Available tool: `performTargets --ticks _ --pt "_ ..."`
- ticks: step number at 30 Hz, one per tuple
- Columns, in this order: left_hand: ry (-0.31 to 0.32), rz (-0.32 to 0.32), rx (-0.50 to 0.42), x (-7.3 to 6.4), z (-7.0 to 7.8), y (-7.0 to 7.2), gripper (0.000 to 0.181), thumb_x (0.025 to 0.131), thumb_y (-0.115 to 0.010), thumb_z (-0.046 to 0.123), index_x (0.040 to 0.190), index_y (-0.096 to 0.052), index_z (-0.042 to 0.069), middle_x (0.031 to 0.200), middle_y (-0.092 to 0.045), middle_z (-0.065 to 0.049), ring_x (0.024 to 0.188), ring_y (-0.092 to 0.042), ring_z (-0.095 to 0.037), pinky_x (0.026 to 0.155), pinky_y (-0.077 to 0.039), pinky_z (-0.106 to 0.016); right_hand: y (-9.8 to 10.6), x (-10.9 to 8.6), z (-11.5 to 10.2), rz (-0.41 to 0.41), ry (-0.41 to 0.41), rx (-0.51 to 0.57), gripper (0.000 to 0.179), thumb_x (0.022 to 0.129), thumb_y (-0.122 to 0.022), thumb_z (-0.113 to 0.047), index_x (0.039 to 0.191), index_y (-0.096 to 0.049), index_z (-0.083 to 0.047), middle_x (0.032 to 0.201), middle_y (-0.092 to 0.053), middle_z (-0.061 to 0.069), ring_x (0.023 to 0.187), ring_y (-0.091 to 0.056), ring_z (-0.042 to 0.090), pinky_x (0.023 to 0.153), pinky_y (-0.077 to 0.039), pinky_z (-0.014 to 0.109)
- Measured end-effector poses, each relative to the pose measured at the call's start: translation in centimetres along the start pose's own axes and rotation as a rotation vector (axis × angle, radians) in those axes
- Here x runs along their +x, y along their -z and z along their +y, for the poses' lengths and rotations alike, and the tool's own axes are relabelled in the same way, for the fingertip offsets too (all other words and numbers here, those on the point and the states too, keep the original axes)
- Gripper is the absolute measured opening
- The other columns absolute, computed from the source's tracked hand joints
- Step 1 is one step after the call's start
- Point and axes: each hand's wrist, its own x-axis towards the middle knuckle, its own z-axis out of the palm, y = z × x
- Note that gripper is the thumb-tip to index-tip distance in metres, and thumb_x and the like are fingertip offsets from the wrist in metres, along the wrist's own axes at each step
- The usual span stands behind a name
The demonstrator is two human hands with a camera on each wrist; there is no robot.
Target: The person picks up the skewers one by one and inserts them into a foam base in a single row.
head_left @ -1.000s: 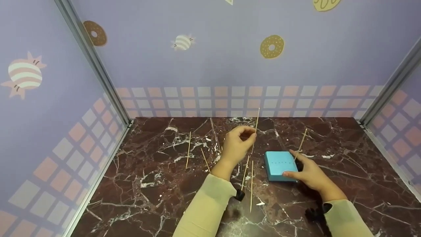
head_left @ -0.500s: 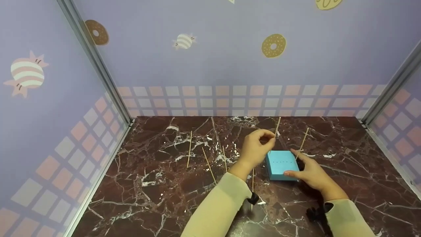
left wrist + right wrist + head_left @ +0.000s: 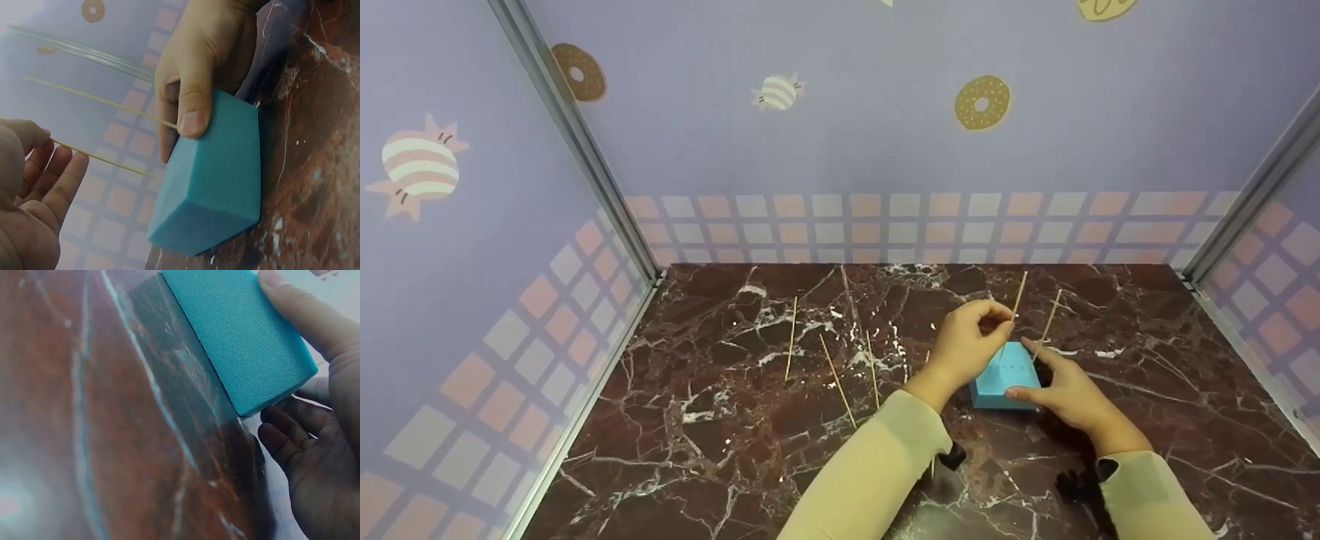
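My left hand [image 3: 969, 341] pinches a thin wooden skewer [image 3: 1020, 295] between thumb and fingertips, holding it tilted over a light-blue foam block [image 3: 996, 381]. In the left wrist view the skewer's lower tip [image 3: 153, 176] is close to the block's top face; I cannot tell whether it touches. A row of small holes runs across that face. Another skewer [image 3: 1049, 319] stands slanted in the block's right side. My right hand [image 3: 1069, 394] grips the block from the right, its thumb [image 3: 298, 306] over the near edge and fingers round the far side.
Several loose skewers lie on the dark marbled table [image 3: 697, 465], one skewer [image 3: 792, 339] farthest left, another skewer [image 3: 838, 381] beside it. Others are partly hidden behind my left forearm. A patterned wall [image 3: 840, 150] borders the table at the back.
My left hand has carried its skewer rightward, from left of the foam block to over its top. The right hand, the block and the standing skewer have stayed in place.
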Motion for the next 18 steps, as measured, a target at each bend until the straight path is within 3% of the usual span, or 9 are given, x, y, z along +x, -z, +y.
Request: performTargets --ticks 18 --pt "0.019 -0.039 -0.042 0.5 0.4 -2.8 0.012 0.112 -0.073 0.018 0.121 -0.08 0.013 0.121 -0.079 0.001 0.101 -0.069 0.004 0.094 -0.059 -0.013 0.3 -0.2 0.1 -0.014 0.017 0.009 0.106 0.099 -0.089 -0.04 0.176 -0.03 0.004 0.181 -0.032 0.033 0.166 -0.031 0.06 0.131 -0.027 0.084"
